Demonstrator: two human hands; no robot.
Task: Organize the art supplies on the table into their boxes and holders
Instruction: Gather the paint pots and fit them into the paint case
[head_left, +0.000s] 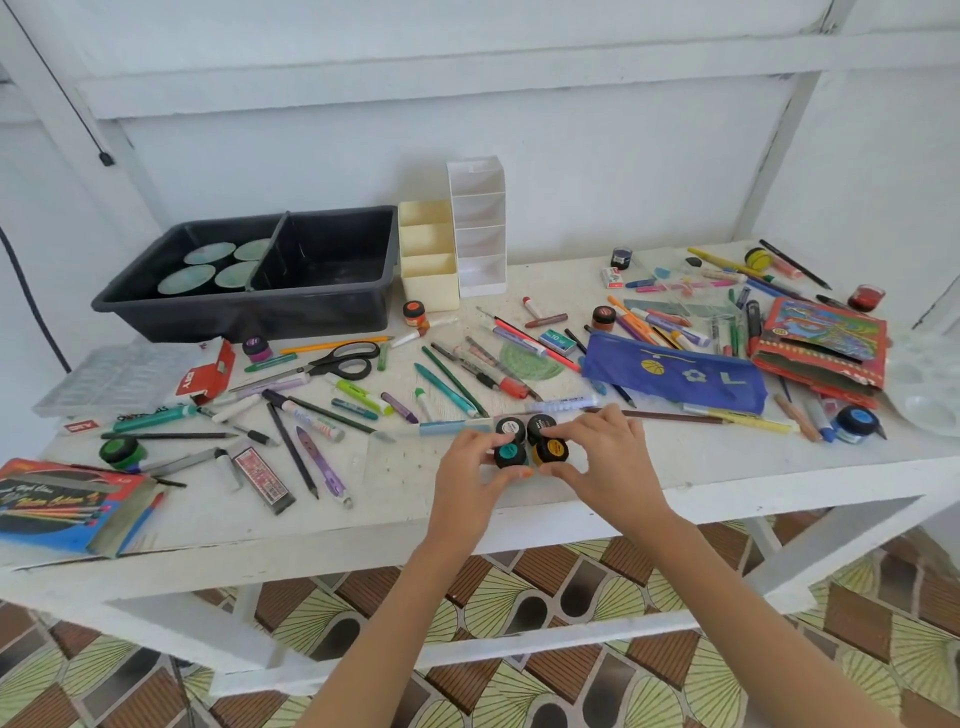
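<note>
Four small round black-lidded paint pots (540, 441) are being held together in a tight two-by-two cluster near the front edge of the white painted wooden table (395, 491). The cluster is being squeezed from both sides. The left hand (470, 467) is being curled round the near left pot, whose lid bears a teal label, with the thumb tucked against its near side. The right hand (597, 457) is being curled round the near right pot, labelled yellow, with its fingers reaching over the far dark-lidded pot. The pots appear to be resting on the tabletop, though the contact is being hidden by the fingers.

The rest of the tabletop is being covered by scattered pens, pencils and markers. A pair of black-handled scissors (337, 361) is lying left of centre, and a blue fabric pencil case (675, 371) right of centre. At the back left a black plastic divided tray (244, 306) is standing, with four pale green discs in its left compartment. Just beside its right end, a cream tiered plastic organiser (428, 260) and a taller white tiered plastic organiser (478, 223) are standing side by side, touching.
</note>
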